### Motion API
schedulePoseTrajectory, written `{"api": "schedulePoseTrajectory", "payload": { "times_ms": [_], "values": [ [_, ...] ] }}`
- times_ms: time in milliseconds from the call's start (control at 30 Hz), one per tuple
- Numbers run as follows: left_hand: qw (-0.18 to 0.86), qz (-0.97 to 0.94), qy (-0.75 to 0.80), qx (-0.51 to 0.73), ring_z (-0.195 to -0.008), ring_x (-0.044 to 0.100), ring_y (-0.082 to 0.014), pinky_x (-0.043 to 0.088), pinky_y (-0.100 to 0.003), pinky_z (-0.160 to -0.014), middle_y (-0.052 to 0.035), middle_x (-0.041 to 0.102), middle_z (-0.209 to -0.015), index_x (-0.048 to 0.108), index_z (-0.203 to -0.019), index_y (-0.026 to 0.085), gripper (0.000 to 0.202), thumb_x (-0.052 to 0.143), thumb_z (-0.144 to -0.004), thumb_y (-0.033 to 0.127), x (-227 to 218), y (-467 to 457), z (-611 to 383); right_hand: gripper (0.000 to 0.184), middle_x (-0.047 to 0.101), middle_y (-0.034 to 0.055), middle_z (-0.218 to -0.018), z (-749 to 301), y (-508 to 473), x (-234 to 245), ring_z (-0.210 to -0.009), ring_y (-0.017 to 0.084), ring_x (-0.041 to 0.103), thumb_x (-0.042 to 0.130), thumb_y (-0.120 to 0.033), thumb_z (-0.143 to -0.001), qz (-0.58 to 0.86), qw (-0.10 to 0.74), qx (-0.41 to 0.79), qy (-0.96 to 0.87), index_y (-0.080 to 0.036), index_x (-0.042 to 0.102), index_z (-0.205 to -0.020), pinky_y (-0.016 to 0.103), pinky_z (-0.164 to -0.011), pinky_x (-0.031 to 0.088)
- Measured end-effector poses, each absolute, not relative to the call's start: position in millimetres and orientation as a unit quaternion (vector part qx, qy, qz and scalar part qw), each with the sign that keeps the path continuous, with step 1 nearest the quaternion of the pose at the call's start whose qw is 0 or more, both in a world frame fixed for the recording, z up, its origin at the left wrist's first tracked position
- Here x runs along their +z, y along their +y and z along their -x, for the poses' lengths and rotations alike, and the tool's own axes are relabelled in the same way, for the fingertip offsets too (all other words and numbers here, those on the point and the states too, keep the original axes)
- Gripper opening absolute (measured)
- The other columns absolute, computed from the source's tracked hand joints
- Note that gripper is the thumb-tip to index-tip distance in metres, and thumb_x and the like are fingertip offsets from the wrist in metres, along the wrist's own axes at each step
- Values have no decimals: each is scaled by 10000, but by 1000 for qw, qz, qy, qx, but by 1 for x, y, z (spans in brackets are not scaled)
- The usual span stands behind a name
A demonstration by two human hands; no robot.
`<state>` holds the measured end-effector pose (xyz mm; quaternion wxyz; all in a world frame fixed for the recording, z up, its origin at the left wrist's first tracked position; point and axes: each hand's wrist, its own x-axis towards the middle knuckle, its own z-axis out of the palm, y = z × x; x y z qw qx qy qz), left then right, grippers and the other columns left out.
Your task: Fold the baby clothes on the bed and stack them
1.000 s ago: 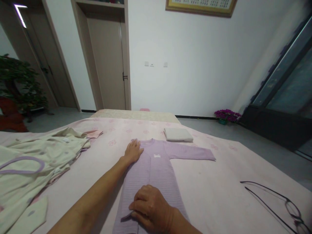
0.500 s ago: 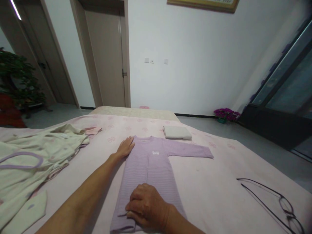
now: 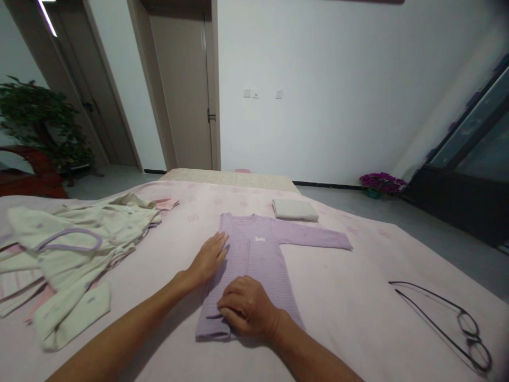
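Lighting: dim, cool, diffuse. Bright white strip (image 3: pixel 47 18), beyond the far left of the pink sheet (image 3: pixel 350 297). Soft shadow beneath left forearm (image 3: pixel 127 323), toward near edge. Glazed panel (image 3: pixel 465 133): slanted, wide-angle distortion. Fine detail soft.

From close above the left hand (image 3: pixel 209 257) and right hand (image 3: pixel 248 309), the head camera is facing the wall (image 3: pixel 330 116) beyond, its right edge seemingly blurring.

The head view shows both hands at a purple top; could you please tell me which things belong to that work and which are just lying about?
In the work: purple top, left hand, right hand.

Seemingly just lying about: dark-framed glasses, folded pale cloth, spotted garments, purple flowers.
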<state>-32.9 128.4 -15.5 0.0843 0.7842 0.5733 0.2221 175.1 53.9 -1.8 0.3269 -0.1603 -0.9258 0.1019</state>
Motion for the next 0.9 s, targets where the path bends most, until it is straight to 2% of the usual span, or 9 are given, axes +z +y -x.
{"api": "schedulePoseTrajectory", "payload": {
  "times_ms": [133,267,367,433,533,700,900],
  "values": [
    [110,-818,507,248,-1444,341,-224,261,-449,-1199,-103,428,-1533,486,-1417,176,483,394,-953,273,-11,75,20,223,660,51,-807,-179,56,2,-784,165,571,487,-277,-954,231,377,133,-887,-180,672,-876,306,-756,424],
    [153,-814,488,276,-1356,458,-217,352,-421,-1148,-91,539,-1440,571,-1312,215,383,422,-977,328,3,37,25,241,638,43,-752,-181,57,2,-748,157,560,490,-275,-948,259,393,153,-869,-177,665,-813,290,-739,423],
    [155,-830,450,290,-1154,572,-209,449,-375,-1013,-78,650,-1206,630,-1151,222,256,527,-950,343,17,15,34,194,645,45,-760,-184,56,3,-745,156,570,520,-247,-909,267,383,149,-872,-179,685,-833,283,-725,422],
    [132,-852,421,281,-1016,583,-203,471,-337,-891,-58,652,-1059,639,-1064,225,212,631,-891,347,21,2,38,171,654,45,-778,-186,55,4,-736,151,579,536,-224,-881,273,374,157,-872,-175,699,-873,270,-705,424],
    [72,-881,396,250,-925,559,-209,445,-328,-806,-48,630,-991,637,-1014,228,251,729,-800,321,19,-14,36,173,663,40,-807,-188,54,5,-731,140,590,538,-204,-872,276,354,171,-877,-178,704,-911,250,-687,430],
    [24,-880,398,257,-832,564,-193,436,-319,-737,-39,641,-892,621,-895,215,79,657,-829,191,4,-26,19,153,659,29,-801,-188,53,4,-723,137,594,556,-218,-869,261,325,154,-896,-187,704,-889,246,-696,432],
    [48,-837,444,316,-782,582,-178,458,-315,-714,-38,647,-829,611,-865,213,23,597,-882,212,-3,-23,3,157,661,13,-763,-186,54,0,-711,126,607,550,-187,-874,258,290,144,-910,-193,698,-821,228,-684,432]
  ]
}}
